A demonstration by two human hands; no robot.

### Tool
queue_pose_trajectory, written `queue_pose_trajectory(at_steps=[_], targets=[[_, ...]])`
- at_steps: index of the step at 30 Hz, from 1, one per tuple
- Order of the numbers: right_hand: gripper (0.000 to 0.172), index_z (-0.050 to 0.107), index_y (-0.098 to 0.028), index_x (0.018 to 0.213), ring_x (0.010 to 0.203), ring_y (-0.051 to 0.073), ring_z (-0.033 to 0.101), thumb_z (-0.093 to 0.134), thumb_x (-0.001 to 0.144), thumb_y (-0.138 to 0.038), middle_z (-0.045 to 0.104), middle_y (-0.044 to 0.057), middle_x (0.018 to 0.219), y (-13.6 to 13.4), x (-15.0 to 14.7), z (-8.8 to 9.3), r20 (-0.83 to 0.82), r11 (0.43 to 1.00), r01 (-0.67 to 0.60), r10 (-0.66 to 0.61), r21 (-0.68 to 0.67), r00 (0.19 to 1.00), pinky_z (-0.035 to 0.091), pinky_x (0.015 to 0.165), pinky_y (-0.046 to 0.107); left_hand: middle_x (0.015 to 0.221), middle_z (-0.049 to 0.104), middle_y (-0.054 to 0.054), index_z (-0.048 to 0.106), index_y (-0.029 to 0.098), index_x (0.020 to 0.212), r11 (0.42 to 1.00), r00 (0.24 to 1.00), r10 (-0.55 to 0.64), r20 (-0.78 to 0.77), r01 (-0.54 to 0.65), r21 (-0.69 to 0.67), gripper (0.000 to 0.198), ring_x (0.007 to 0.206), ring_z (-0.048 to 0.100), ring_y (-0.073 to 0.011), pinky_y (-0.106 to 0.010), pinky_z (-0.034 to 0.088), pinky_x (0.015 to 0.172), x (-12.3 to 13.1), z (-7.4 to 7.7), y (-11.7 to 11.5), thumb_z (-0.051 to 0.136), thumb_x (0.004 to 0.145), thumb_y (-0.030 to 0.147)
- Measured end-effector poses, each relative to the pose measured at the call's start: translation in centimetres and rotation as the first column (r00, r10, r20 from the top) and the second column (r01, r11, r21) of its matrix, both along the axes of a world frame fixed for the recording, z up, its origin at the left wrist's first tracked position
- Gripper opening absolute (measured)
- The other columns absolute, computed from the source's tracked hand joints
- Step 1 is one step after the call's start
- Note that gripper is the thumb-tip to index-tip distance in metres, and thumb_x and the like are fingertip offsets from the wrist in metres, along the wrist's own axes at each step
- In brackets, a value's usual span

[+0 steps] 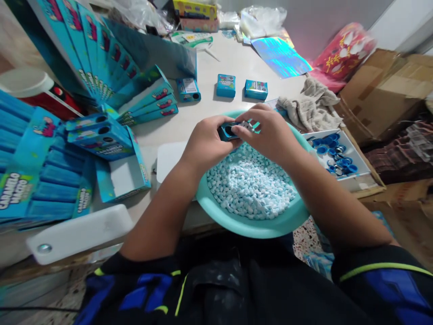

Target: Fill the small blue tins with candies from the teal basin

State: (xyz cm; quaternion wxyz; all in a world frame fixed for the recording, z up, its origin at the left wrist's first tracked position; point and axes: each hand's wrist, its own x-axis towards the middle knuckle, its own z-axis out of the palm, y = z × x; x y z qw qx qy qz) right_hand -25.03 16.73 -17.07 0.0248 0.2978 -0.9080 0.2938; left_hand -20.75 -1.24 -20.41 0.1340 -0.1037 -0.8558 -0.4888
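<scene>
My left hand (206, 140) is closed around a small blue candy box (224, 133), held over the near-round turquoise bowl (250, 229). The box's dark round opening faces up. At that opening my right hand (269, 128) pinches several small white candies (247, 125), its thumb against the box. Below both hands, the bowl holds a heap of white and pale blue candies (250, 185). Beyond it on the table stand small blue boxes: one at the left (188, 90), one in the middle (226, 85) and one at the right (256, 89).
An open tray (358, 155) with blue caps lies right of the bowl, near a crumpled cloth (313, 104). At left are a display carton (123, 180) with small boxes, folded cartons (98, 49) and a lidded cup (43, 90). A white bar-shaped object (84, 232) lies along the front edge.
</scene>
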Motion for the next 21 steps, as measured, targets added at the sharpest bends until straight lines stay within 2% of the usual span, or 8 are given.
queue_pose_trajectory(at_steps=[3, 8, 11, 14, 18, 21], targets=[[0.027, 0.075, -0.024, 0.117, 0.102, 0.026, 0.060, 0.059, 0.100, -0.038, 0.062, 0.009, 0.114, 0.1, 0.1, 0.1, -0.016, 0.998, -0.009, 0.010, 0.061, 1.000, 0.052, 0.090, 0.039, 0.104, 0.079, -0.006, 0.078, 0.021, 0.111, 1.000, 1.000, -0.003, -0.011, 0.003, -0.014, 0.034, 0.096, 0.073, -0.0255, -0.034, 0.059, 0.084, 0.1, -0.1, 0.0, 0.078, 0.078, 0.029], [0.026, 0.079, -0.022, 0.104, 0.092, 0.024, 0.061, 0.055, 0.098, -0.027, 0.064, 0.009, 0.105, 0.0, 1.0, 0.9, -0.020, 0.988, -0.023, 0.026, 0.151, 0.999, 0.049, 0.086, 0.039, 0.108, 0.079, -0.006, 0.077, 0.023, 0.112, 0.997, 1.000, 0.018, -0.011, -0.019, -0.068, 0.036, 0.098, 0.073, -0.0265, -0.039, 0.059, 0.090, 0.3, -0.3, 0.1, 0.080, 0.076, 0.025], [0.025, 0.078, -0.020, 0.101, 0.091, 0.026, 0.061, 0.053, 0.094, -0.022, 0.065, 0.010, 0.102, 0.0, 1.3, 1.2, -0.050, 0.978, 0.021, -0.011, 0.209, 0.999, 0.048, 0.086, 0.040, 0.109, 0.079, -0.006, 0.076, 0.023, 0.113, 0.994, 1.000, 0.030, -0.007, -0.030, -0.103, 0.038, 0.099, 0.073, -0.0275, -0.040, 0.059, 0.091, 0.3, -0.3, 0.0, 0.080, 0.076, 0.024], [0.025, 0.076, -0.019, 0.102, 0.093, 0.029, 0.061, 0.054, 0.091, -0.020, 0.065, 0.012, 0.101, 0.5, 0.9, 1.1, -0.084, 0.966, 0.089, -0.070, 0.244, 0.994, 0.048, 0.086, 0.041, 0.109, 0.078, -0.007, 0.075, 0.022, 0.114, 0.994, 0.997, 0.078, -0.020, -0.079, -0.070, 0.041, 0.095, 0.073, -0.0267, -0.038, 0.059, 0.087, 0.1, -0.3, -0.2, 0.083, 0.074, 0.029], [0.027, 0.072, -0.019, 0.112, 0.098, 0.029, 0.062, 0.050, 0.096, -0.022, 0.067, 0.013, 0.112, 1.0, 0.3, 0.9, -0.084, 0.974, 0.145, -0.132, 0.171, 0.988, 0.049, 0.087, 0.041, 0.108, 0.078, -0.007, 0.075, 0.022, 0.114, 0.995, 0.996, 0.086, -0.032, -0.088, -0.052, 0.043, 0.094, 0.073, -0.0260, -0.036, 0.059, 0.084, 0.0, -0.3, -0.3, 0.085, 0.074, 0.032], [0.030, 0.067, -0.020, 0.124, 0.100, 0.026, 0.063, 0.053, 0.101, -0.032, 0.068, 0.012, 0.117, 0.8, 0.0, 0.6, 0.000, 0.991, 0.104, -0.105, 0.085, 0.995, 0.050, 0.085, 0.037, 0.108, 0.078, -0.006, 0.075, 0.023, 0.114, 0.996, 0.999, 0.029, -0.026, -0.031, -0.079, 0.040, 0.094, 0.073, -0.0257, -0.036, 0.059, 0.086, 0.2, -0.1, -0.1, 0.084, 0.076, 0.031]])
